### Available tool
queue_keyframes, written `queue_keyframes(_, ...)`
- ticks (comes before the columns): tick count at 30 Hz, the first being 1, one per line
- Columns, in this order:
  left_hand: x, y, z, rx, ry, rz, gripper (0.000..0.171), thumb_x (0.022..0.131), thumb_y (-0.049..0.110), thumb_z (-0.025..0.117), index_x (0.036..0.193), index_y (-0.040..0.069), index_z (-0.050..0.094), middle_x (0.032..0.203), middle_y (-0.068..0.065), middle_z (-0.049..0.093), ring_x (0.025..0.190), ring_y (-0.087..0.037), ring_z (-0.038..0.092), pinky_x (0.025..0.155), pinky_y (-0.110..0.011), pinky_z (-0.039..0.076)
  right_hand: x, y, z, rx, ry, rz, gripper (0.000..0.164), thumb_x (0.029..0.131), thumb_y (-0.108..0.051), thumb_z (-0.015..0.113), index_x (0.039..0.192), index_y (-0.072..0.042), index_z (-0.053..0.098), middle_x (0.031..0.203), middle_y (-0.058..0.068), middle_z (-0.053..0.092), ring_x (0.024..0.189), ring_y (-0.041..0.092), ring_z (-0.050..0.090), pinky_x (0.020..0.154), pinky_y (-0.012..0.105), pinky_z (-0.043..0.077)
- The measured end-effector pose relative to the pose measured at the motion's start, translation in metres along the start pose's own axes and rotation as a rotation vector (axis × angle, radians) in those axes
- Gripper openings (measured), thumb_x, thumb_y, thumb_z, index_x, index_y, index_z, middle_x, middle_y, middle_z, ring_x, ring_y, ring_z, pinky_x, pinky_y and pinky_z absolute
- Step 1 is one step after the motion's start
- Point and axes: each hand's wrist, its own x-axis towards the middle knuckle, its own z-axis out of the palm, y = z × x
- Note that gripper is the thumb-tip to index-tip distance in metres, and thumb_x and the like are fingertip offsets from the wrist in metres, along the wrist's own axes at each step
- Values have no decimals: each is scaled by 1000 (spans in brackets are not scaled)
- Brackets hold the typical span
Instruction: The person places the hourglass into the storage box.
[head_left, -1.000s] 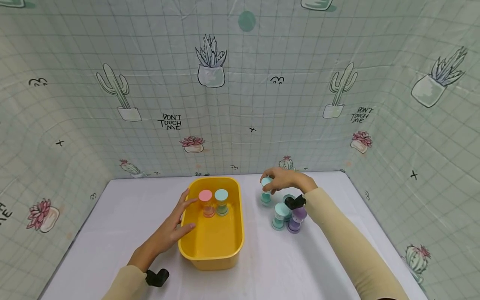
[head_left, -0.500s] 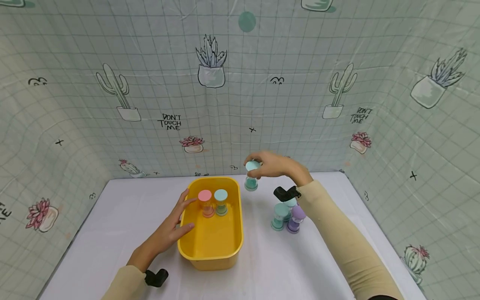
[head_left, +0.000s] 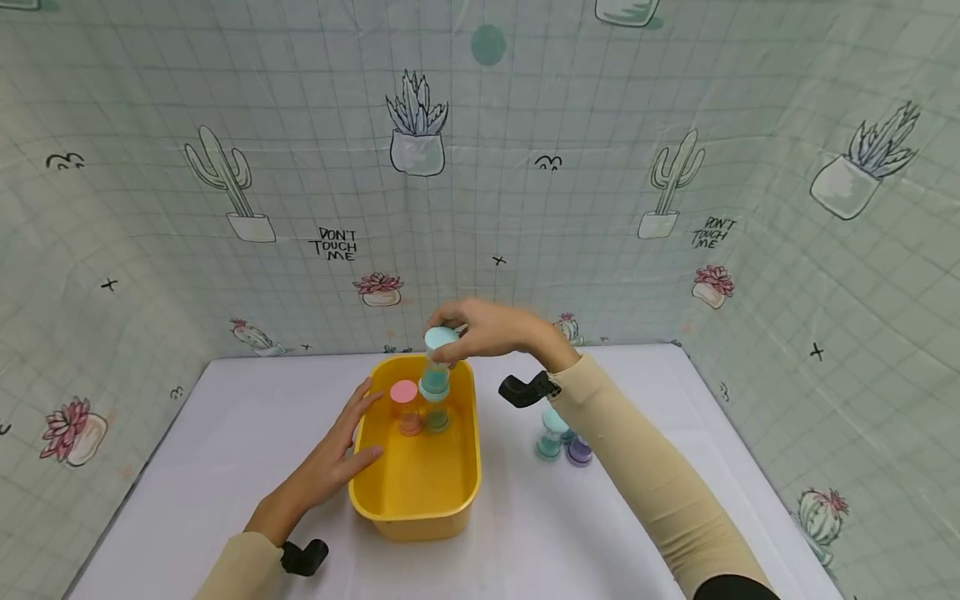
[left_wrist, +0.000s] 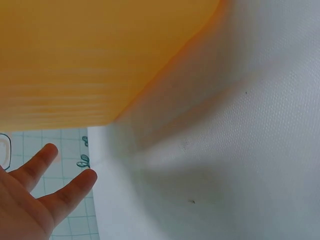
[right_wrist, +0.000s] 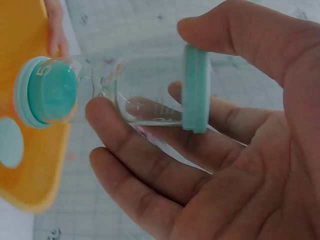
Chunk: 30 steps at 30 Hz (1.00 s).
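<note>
My right hand (head_left: 487,327) holds a teal sand timer (head_left: 435,382) upright over the far part of a yellow bin (head_left: 416,487). In the right wrist view, thumb and fingers are around the clear timer's upper half, by its teal cap (right_wrist: 196,90), and teal sand lies at the other end. Below it inside the bin stand a pink sand timer (head_left: 405,393) and a green one (head_left: 437,420), whose top is hidden behind the held timer. My left hand (head_left: 326,467) rests at the bin's left rim with its fingers spread and extended.
Right of the bin, a teal sand timer (head_left: 551,435) and a purple sand timer (head_left: 579,452) stand close together on the white table (head_left: 517,533), with another teal one partly hidden behind. The right sleeve overlaps this cluster. A patterned cloth (head_left: 480,208) rises behind the table.
My right hand has lifted the teal sand timer off the table and carried it left until it hangs over the bin. My left hand has stayed at the rim.
</note>
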Motion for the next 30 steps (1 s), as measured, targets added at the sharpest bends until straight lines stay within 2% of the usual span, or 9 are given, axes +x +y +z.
queue_keyframes(5, 2, -4, 0, -5, -19, -2, 72, 100, 35, 58, 162, 18, 26, 175, -12, 1, 153, -55, 17, 98, -85, 36, 14, 0, 23, -40, -94, -2, 40, 91, -32, 72, 124, -11, 68, 113, 2, 71, 89, 15, 68, 81, 26, 59)
queue_keyframes(9, 2, -4, -1, -9, -31, -2, 73, 100, 35, 59, 162, 19, 25, 175, -11, 0, 153, -55, 16, 98, -86, 35, 22, 4, 40, 11, -159, 69, 40, 91, -27, 74, 125, -9, 66, 114, 3, 69, 88, 18, 69, 78, 28, 62)
queue_keyframes(12, 2, -2, -3, -10, -33, -8, 73, 100, 35, 59, 163, 20, 25, 175, -10, 0, 154, -55, 16, 99, -85, 34, 28, 7, 52, -9, -184, 91, 42, 91, -27, 76, 127, -9, 66, 117, 2, 68, 93, 17, 67, 79, 27, 61)
queue_keyframes(23, 2, -3, -3, -14, -34, -1, 74, 100, 34, 59, 163, 20, 24, 175, -9, -1, 154, -55, 15, 99, -85, 35, 46, 18, 88, -154, -263, 42, 39, 91, -23, 79, 126, -8, 71, 110, -5, 70, 92, 10, 61, 80, 18, 54)
queue_keyframes(30, 1, -4, -2, -17, -27, -9, 74, 99, 36, 60, 163, 22, 26, 175, -8, 0, 154, -54, 16, 99, -85, 36, 52, 19, 102, -112, -320, 145, 42, 90, -15, 80, 130, -6, 68, 110, -3, 65, 90, 11, 60, 72, 21, 58)
